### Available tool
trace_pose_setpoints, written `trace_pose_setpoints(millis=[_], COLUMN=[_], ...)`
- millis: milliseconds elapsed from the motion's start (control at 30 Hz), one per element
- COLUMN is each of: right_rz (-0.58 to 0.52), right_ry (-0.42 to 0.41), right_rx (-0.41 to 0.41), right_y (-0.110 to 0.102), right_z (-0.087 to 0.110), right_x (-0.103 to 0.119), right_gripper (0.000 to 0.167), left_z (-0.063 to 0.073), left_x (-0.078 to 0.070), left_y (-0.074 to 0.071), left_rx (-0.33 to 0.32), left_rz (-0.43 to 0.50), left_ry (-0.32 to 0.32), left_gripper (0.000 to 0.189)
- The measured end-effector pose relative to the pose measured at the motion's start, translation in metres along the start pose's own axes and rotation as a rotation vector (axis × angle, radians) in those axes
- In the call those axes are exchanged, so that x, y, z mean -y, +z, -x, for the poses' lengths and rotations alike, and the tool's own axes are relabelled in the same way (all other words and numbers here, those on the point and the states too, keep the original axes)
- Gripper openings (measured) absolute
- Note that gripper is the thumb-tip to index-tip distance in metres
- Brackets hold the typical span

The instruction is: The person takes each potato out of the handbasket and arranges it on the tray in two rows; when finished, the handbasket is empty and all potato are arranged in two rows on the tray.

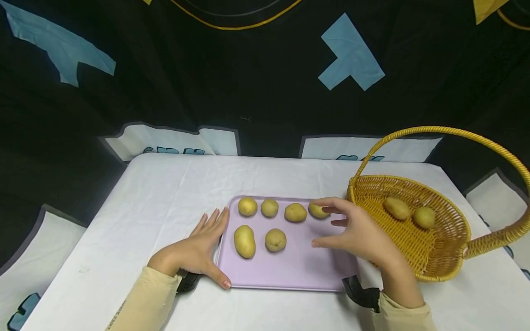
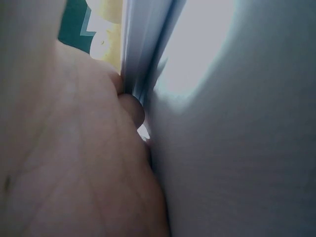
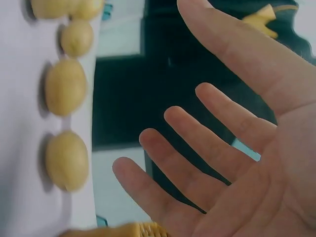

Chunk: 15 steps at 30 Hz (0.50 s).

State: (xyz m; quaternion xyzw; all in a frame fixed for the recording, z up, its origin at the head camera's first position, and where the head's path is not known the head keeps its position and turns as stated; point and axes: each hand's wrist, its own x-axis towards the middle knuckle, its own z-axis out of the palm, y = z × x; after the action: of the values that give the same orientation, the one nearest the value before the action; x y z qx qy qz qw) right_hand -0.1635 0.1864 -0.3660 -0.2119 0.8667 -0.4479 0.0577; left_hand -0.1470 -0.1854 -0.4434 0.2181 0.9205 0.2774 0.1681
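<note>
A lilac tray [image 1: 306,271] holds several potatoes, among them a long one [image 1: 244,241] at the front left and a rounder one [image 1: 275,240] beside it. My left hand [image 1: 198,250] lies along the tray's left edge, fingers spread and thumb at the near left corner. Above the tray's right part hovers my right hand [image 1: 358,230], fingers spread apart, with nothing between fingers and thumb. Its fingers partly cover the back right potato [image 1: 318,210] in the head view. The right wrist view shows the bare palm [image 3: 237,163] and potatoes [image 3: 67,160] in a row beyond it.
A yellow wicker basket [image 1: 445,253] with a tall arched handle [image 1: 439,130] stands right of the tray. Inside lie two potatoes, one long [image 1: 397,208] and one round [image 1: 424,217]. A white cloth covers the table [image 1: 165,202]; a dark patterned curtain [image 1: 207,82] hangs behind.
</note>
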Motion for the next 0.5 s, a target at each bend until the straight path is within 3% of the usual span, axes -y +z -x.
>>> trace_pose_setpoints(millis=[267, 500], right_rz=[0.028, 0.024], right_ry=[0.071, 0.052], right_rx=[-0.064, -0.071], right_y=[-0.026, -0.030], right_z=[0.013, 0.014], right_x=[-0.005, -0.009], right_gripper=[0.076, 0.074], left_z=[0.002, -0.001], left_x=[0.001, 0.001], left_y=[0.000, 0.001], left_rx=[0.002, 0.000], left_rz=[-0.001, 0.002], left_ry=[0.001, 0.001], left_gripper=[0.165, 0.166])
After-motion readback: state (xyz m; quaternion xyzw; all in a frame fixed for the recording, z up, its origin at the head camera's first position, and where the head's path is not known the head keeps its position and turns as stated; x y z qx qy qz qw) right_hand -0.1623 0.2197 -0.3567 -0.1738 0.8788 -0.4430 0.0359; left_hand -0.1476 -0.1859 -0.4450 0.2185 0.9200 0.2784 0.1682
